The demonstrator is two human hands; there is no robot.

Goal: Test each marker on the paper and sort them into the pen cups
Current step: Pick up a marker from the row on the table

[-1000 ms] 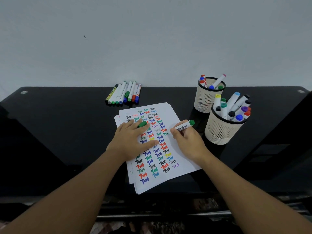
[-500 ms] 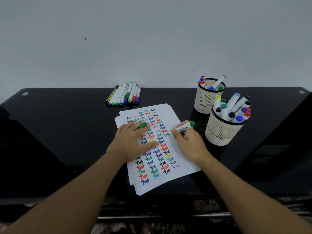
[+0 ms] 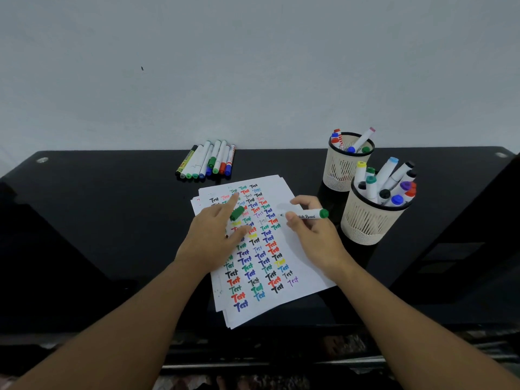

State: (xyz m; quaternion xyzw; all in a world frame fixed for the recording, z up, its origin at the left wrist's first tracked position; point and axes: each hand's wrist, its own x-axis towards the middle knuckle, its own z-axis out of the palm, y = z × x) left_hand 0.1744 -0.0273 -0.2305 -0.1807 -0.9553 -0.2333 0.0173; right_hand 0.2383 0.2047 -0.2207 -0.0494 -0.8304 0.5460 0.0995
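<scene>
My right hand (image 3: 315, 235) pinched the green marker (image 3: 308, 215) between thumb and fingers, holding it nearly level just above the paper (image 3: 304, 277), its dark tip pointing left toward the columns of writing and its green end cap pointing right toward the nearer pen cup (image 3: 368, 223). The marker had a white barrel with black script lettering along its side. My left hand (image 3: 213, 235) lay on the paper with the forefinger stretched out toward the top rows, while the other fingers curled round the marker's green cap (image 3: 237, 213), which stuck out beside the forefinger.

The paper was a small, slightly fanned stack of white sheets, the top one covered with the word "Test" in black, red, green, blue, teal, yellow and purple. It lay on the glossy black table (image 3: 98, 220). The nearer pen cup, cream mesh with a black rim, stood just right of the paper, full of markers with coloured caps. The farther pen cup (image 3: 339, 170), of the same make, stood behind it, touching or nearly so, with fewer markers. A row of untested markers (image 3: 206, 161) lay side by side beyond the paper's top edge.
</scene>
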